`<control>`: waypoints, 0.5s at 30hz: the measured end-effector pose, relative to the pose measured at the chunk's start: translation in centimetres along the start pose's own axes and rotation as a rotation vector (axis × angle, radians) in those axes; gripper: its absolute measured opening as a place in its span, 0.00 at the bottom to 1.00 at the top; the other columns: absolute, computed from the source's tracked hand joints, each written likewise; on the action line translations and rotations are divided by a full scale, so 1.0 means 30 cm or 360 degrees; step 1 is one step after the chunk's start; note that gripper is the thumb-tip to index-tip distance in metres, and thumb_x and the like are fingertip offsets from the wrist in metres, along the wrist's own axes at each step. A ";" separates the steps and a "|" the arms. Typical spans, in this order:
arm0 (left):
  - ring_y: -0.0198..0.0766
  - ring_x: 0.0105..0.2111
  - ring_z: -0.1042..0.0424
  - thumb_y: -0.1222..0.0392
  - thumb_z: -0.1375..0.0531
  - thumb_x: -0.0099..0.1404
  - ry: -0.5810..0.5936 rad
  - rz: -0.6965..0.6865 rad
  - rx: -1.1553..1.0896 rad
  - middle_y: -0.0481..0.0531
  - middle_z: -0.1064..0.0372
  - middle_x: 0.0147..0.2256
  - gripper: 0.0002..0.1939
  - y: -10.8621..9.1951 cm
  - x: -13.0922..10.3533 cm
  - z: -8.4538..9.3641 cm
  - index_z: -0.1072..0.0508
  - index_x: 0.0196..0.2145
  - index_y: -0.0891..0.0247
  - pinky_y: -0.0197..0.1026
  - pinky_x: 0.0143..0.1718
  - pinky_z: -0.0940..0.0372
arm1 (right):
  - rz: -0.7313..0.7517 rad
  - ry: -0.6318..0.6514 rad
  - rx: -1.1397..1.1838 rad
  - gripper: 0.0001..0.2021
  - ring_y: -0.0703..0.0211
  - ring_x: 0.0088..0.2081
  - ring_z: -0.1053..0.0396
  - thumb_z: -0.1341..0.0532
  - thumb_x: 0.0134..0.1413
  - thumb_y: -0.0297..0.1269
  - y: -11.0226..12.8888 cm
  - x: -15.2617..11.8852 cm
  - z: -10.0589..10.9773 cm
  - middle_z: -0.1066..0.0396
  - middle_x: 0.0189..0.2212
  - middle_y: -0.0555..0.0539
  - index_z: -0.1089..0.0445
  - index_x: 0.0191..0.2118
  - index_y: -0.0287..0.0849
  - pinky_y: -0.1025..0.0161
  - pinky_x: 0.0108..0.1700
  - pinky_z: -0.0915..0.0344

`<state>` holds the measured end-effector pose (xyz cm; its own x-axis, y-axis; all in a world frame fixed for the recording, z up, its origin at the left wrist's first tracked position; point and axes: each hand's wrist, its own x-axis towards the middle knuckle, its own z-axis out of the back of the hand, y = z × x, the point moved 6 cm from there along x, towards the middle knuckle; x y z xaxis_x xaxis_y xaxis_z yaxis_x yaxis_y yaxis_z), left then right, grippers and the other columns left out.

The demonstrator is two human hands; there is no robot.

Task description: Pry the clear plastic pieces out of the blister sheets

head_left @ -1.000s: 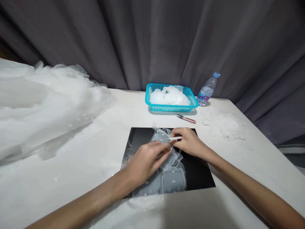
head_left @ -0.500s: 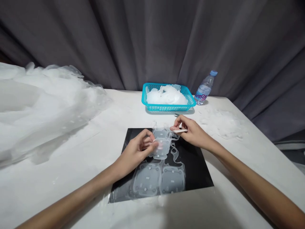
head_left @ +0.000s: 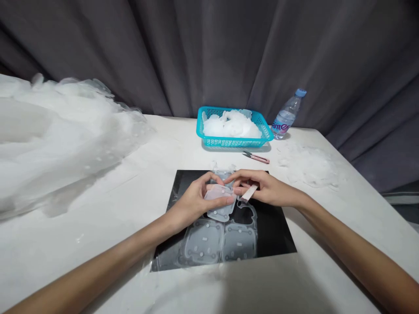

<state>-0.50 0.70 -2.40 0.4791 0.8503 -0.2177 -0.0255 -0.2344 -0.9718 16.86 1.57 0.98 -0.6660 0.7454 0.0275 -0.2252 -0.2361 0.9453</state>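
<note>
My left hand point(head_left: 204, 196) pinches a translucent, rounded-square moulded sheet piece point(head_left: 220, 212), thumb on top and fingers behind. My right hand point(head_left: 262, 185) is at that piece's right edge, its fingertips close to my left fingers. A flat whitish strip point(head_left: 250, 193), its kind unclear, is tucked in my right fingers. Under both hands lies a black mat point(head_left: 271, 231). On it are two more translucent moulded pieces, one left point(head_left: 203, 244) and one right point(head_left: 240, 244), joined by thin film. A looped scrap of film point(head_left: 253, 214) hangs near my right hand.
Thread snips with pink handles point(head_left: 260, 158) lie beyond the mat. Behind them stands a turquoise basket point(head_left: 235, 143) of translucent pieces, beside a water bottle point(head_left: 286, 117). A big heap of translucent sheets point(head_left: 65, 144) fills the left; film scraps point(head_left: 310, 168) lie at right.
My right hand has come down and left to meet the piece in my left hand, uncovering the snips. The piece has been lifted and turned slightly, and the whitish strip now tilts.
</note>
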 end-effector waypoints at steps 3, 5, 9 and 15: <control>0.30 0.27 0.33 0.52 0.23 0.53 -0.0027 0.0060 0.0022 0.43 0.28 0.28 0.24 -0.011 0.001 -0.004 0.31 0.38 0.63 0.31 0.28 0.41 | 0.0007 0.0082 0.0005 0.18 0.59 0.40 0.28 0.35 0.64 0.32 0.005 -0.010 -0.002 0.24 0.41 0.48 0.28 0.58 0.45 0.63 0.45 0.32; 0.31 0.28 0.32 0.51 0.24 0.54 -0.0030 0.0108 0.0073 0.45 0.28 0.29 0.22 -0.016 -0.001 -0.006 0.27 0.38 0.66 0.32 0.29 0.39 | 0.0012 0.0050 -0.0036 0.17 0.60 0.39 0.29 0.34 0.64 0.34 0.008 -0.013 0.000 0.24 0.40 0.49 0.27 0.57 0.44 0.63 0.43 0.33; 0.32 0.28 0.31 0.50 0.24 0.55 -0.0020 0.0210 0.0067 0.46 0.26 0.31 0.23 -0.007 -0.009 -0.012 0.24 0.41 0.66 0.32 0.29 0.39 | 0.0063 -0.0031 -0.0156 0.13 0.64 0.32 0.36 0.34 0.65 0.34 0.022 -0.012 -0.002 0.26 0.37 0.50 0.26 0.54 0.42 0.66 0.37 0.37; 0.33 0.31 0.28 0.53 0.23 0.52 -0.0004 0.0439 -0.0149 0.48 0.23 0.32 0.22 0.027 -0.038 -0.056 0.22 0.41 0.65 0.33 0.32 0.39 | 0.0189 -0.0091 -0.0512 0.13 0.57 0.41 0.26 0.35 0.63 0.29 0.015 -0.002 -0.008 0.23 0.38 0.49 0.28 0.52 0.44 0.62 0.46 0.34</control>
<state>0.40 -1.24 -2.80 0.4630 0.7496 -0.4731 -0.0733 -0.4995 -0.8632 16.63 1.29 1.31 -0.6620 0.7327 0.1580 -0.3672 -0.5008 0.7838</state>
